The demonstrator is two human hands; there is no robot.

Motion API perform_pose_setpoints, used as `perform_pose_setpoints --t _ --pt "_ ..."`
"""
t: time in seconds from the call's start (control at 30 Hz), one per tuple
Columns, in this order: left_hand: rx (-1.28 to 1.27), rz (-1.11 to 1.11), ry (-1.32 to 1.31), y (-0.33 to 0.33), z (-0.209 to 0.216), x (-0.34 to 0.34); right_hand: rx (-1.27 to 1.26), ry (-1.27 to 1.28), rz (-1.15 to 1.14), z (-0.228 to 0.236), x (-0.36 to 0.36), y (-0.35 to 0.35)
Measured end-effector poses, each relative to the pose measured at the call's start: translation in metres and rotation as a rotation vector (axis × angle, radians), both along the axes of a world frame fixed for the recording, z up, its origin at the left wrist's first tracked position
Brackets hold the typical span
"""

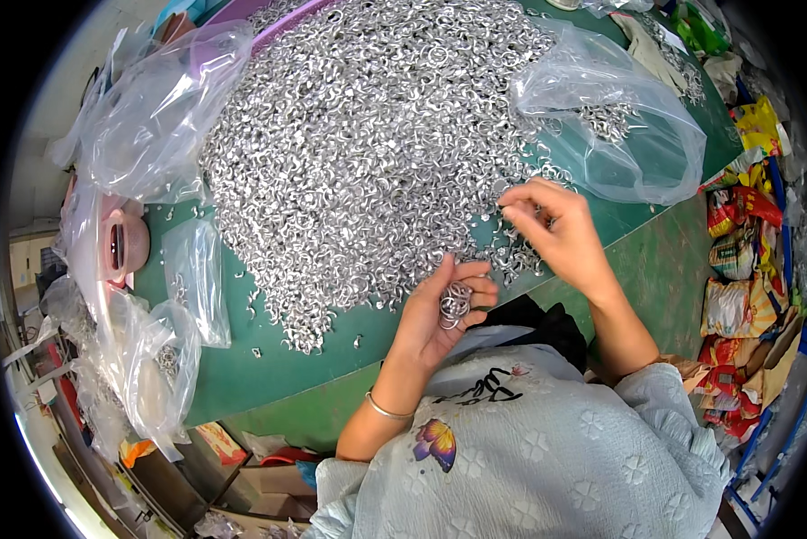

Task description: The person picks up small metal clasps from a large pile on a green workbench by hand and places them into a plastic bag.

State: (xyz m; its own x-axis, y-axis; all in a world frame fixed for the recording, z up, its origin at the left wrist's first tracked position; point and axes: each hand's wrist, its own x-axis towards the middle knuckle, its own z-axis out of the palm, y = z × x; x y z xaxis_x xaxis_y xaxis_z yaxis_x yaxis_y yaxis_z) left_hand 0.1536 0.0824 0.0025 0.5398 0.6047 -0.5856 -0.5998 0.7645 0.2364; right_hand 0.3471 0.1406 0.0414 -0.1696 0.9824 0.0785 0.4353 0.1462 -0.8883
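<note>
head view: a left hand (428,316) cradles silvery metal rings (455,305) in curled fingers, below and left of the right hand (558,229), whose thumb and forefinger sit close together beside a heap of small metal pieces (359,153) on a green table (273,373); whether they pinch one cannot be told.

Metal pieces (359,153): silver-grey | Tabletop (269,377): dark green | Shirt (547,494): pale grey-blue, clover-like pattern | Butterfly motif (436,444): purple, yellow-orange | Plastic tray (288,24): lilac | Bracelet (385,412): silvery
</note>
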Motion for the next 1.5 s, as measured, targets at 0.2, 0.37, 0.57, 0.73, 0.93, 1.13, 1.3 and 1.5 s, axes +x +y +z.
perform_pose_setpoints --t 0.2,0.37,0.57,0.73,0.93,1.13,1.3,1.5 --pt "-0.085 0.189 0.018 -0.005 0.010 0.000 0.422 -0.423 0.420 -0.026 -0.030 0.003" --pt "-0.067 0.128 -0.015 -0.012 0.009 -0.011 0.449 -0.565 0.371 -0.033 -0.023 0.006" --pt "0.102 0.226 0.055 -0.031 -0.007 -0.023 0.461 -0.591 0.150 -0.034 0.002 0.007" --pt "0.168 0.250 0.265 -0.035 0.001 -0.021 0.422 -0.324 0.163 -0.028 -0.013 0.005" --pt "0.149 0.136 0.316 -0.033 0.009 -0.020 0.475 -0.436 0.456 -0.027 -0.044 0.004" --pt "0.208 0.113 0.332 -0.034 0.007 -0.023 0.587 -0.583 0.277 -0.038 -0.014 0.020" --pt "0.206 0.064 0.360 -0.029 0.011 -0.020 0.451 -0.351 0.127 -0.030 -0.011 0.028" --pt "0.225 -0.002 0.399 -0.027 0.013 -0.017 0.489 -0.488 0.140 -0.032 -0.046 0.038"
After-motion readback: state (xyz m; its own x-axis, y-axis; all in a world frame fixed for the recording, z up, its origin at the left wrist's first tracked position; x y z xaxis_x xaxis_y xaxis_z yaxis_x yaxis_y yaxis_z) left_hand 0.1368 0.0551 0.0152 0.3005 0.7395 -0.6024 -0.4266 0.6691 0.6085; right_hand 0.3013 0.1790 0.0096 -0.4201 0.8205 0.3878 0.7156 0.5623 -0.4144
